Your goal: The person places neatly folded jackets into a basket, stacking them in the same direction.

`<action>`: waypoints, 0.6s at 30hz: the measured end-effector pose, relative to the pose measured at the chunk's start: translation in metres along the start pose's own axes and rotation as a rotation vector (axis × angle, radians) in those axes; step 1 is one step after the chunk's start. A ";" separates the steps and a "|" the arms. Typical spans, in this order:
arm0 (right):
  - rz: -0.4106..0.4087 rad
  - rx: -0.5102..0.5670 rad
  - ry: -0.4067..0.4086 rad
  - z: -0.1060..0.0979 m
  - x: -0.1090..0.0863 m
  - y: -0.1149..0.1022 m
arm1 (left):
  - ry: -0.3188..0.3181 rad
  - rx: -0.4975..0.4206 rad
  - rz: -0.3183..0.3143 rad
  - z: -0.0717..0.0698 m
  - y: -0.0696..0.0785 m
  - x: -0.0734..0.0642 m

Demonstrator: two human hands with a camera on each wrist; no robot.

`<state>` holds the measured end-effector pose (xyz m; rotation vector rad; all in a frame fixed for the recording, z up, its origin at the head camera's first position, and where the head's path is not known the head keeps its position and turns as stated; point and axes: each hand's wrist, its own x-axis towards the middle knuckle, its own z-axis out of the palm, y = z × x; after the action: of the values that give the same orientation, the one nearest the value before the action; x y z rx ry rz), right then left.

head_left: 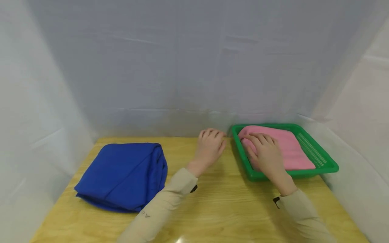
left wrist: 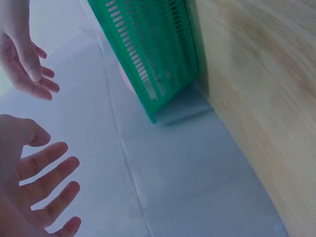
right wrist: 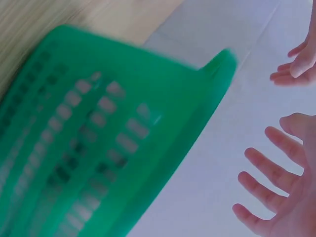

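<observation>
A folded pink cloth (head_left: 290, 150) lies inside a green plastic basket (head_left: 316, 136) on the right of the table. My right hand (head_left: 267, 157) hovers over the basket's left part, its fingers spread and loosely bent; the right wrist view shows nothing in its grasp. Left of the basket, my left hand (head_left: 210, 146) is raised above the table, fingers apart and relaxed, holding nothing. In the left wrist view the basket's slotted side (left wrist: 148, 54) stands beyond both hands. A folded blue cloth (head_left: 121, 175) rests on the table's left side, apart from both hands.
The wooden table (head_left: 212, 209) has light sheets around it. A grey sheet (head_left: 182, 67) hangs behind its far edge, with white sheets on the left (head_left: 33, 135) and right (head_left: 361, 145). The basket sits near the table's right edge.
</observation>
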<state>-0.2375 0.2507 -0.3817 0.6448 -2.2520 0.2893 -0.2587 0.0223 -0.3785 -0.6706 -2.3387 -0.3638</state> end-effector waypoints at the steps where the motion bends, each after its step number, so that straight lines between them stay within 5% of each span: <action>1: -0.003 0.002 -0.005 0.002 0.002 -0.003 | -0.008 0.007 -0.007 -0.003 -0.003 -0.001; 18: -0.035 0.026 -0.097 0.033 0.020 -0.051 | 0.020 0.084 -0.057 -0.032 -0.053 -0.031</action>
<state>-0.2424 0.1879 -0.3894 0.7251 -2.3297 0.2760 -0.2513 -0.0469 -0.3794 -0.5584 -2.3438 -0.2948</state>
